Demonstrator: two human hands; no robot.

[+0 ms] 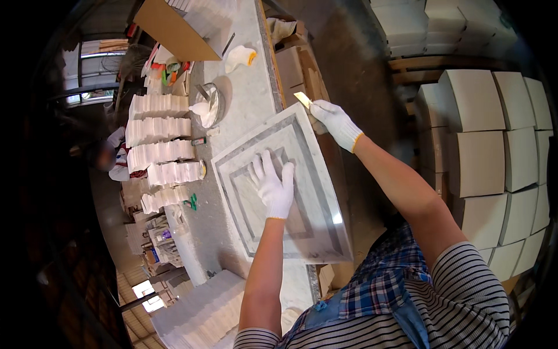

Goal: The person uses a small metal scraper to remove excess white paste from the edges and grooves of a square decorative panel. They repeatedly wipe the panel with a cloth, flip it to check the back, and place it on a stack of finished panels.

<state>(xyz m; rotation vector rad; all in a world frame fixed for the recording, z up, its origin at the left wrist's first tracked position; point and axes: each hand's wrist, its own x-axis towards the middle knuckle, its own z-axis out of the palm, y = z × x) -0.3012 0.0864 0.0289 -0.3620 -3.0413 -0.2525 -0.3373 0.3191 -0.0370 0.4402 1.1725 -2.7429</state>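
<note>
A square marble tile panel (315, 192) in white, with nested dark grey square bands, lies over the table's near edge. My left hand (273, 186), in a white knit glove, rests on its middle with the fingers spread. At the panel's far right corner, my gloved right hand (336, 121) is closed round a small flat yellowish scraper (301, 99), its slanted end sticking out past the fingers. Whether the scraper touches the panel's edge I cannot tell.
Beyond the panel, a round bowl (215, 107) holds white paste. Stacks of white pieces (165, 129) line the table's far side. A loose glove (238, 59) and a brown board (174, 32) lie farther off. White cartons (479, 163) are piled at right.
</note>
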